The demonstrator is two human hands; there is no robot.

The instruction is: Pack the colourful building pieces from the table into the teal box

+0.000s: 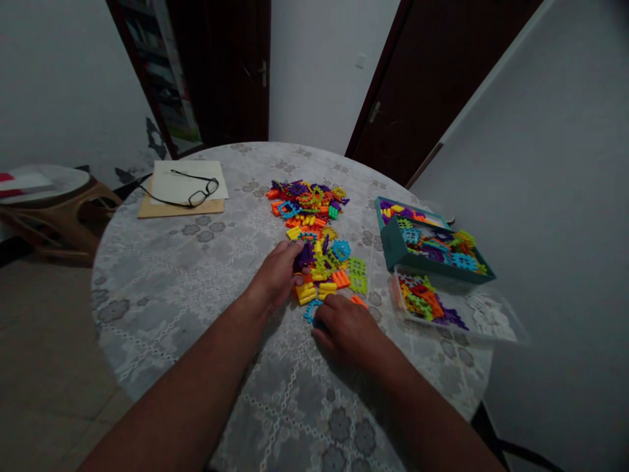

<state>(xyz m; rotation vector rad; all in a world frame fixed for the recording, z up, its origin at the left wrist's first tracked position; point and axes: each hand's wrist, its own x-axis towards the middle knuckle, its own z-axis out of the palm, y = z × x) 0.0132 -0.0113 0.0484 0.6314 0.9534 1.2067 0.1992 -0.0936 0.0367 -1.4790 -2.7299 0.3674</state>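
Observation:
My left hand point(276, 274) is at the left side of the nearer heap of plastic building pieces point(328, 262). Its thumb and fingers close around a purple building piece point(305, 254), partly hidden by the hand. At the near edge of the heap, my right hand point(345, 326) has curled fingers, with the fingertips on a blue open-framed building piece point(311, 310). Yellow ribbed pieces point(306, 293) lie between the hands. Orange ribbed pieces point(341, 280), green square pieces point(358, 275) and a blue round piece point(341, 250) lie to the right.
A larger mixed heap point(307, 204) lies farther back on the round table's patterned cloth point(206, 262). At right stand a teal box point(393, 246) and a clear tray point(399, 308), both with pieces. Glasses point(198, 198) rest on paper and a board point(206, 208) at left.

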